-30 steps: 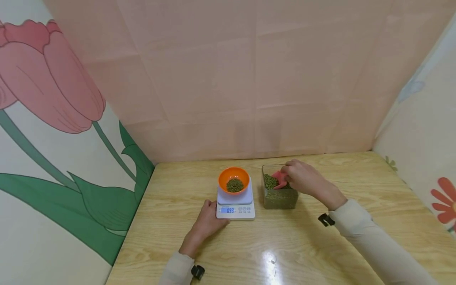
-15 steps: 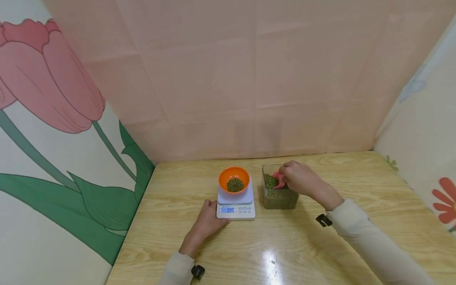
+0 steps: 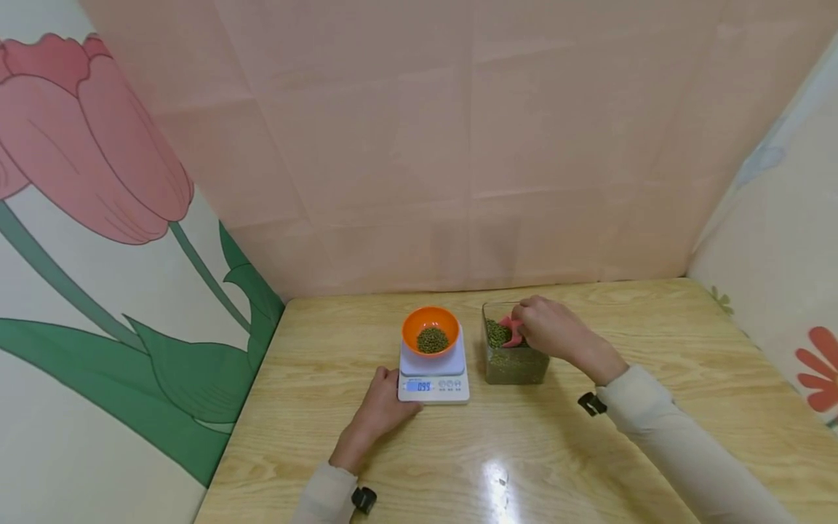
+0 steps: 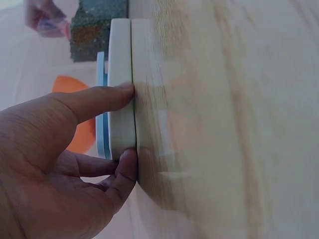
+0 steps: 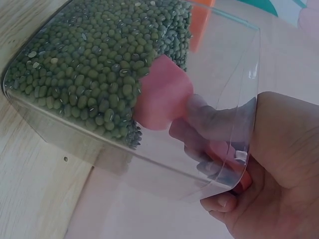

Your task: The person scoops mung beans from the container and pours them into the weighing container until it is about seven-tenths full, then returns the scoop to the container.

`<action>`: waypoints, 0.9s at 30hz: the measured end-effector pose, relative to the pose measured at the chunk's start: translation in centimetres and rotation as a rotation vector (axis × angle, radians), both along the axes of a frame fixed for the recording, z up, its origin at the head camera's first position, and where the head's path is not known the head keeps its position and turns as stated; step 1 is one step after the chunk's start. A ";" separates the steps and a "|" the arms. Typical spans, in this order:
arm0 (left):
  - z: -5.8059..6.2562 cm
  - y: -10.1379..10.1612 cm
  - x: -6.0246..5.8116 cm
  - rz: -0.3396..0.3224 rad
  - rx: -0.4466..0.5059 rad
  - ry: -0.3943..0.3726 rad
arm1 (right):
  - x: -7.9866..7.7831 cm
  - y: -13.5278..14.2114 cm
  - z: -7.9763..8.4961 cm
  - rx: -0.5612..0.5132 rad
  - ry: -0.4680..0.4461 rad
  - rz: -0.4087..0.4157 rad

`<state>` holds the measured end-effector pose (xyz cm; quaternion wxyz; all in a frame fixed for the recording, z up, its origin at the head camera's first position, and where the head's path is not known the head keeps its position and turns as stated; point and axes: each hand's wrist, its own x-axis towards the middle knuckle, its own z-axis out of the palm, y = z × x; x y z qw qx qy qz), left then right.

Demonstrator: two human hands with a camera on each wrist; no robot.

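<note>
A white kitchen scale (image 3: pixel 433 360) stands on the table, its display reading about 0.99. On its platform rests an orange bowl (image 3: pixel 410 331) with a small heap of mung beans (image 3: pixel 432 340) inside. My left hand (image 3: pixel 381 407) grips the scale's near left corner, thumb along the front edge and fingers at the left side. To the right of the scale is a clear square container (image 3: pixel 515 371) of mung beans (image 5: pixel 84 69). My right hand (image 3: pixel 556 331) reaches over its rim and holds a pink scoop (image 5: pixel 164 94), whose front edge is sunk in the beans.
Both items stand on a wood-grain table (image 3: pixel 327 342). A pink cloth backdrop (image 3: pixel 393 182) hangs behind the table. Walls with painted flowers close off the left and right sides.
My right hand and the scoop have shifted slightly left inside the container. The left hand, scale and bowl stay put, and the display still reads the same.
</note>
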<state>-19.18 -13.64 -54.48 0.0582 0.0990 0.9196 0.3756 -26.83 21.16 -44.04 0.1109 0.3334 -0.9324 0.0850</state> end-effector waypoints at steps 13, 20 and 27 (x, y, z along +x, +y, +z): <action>0.2 0.0 0.1 -0.004 -0.003 0.005 | 0.2 -0.2 0.2 0.041 0.027 -0.004; 0.3 0.0 0.1 -0.002 -0.010 0.002 | 0.2 -0.3 0.0 0.039 0.047 -0.008; 0.3 0.0 0.1 0.000 -0.017 0.014 | 0.2 -0.1 -0.1 0.045 0.022 -0.024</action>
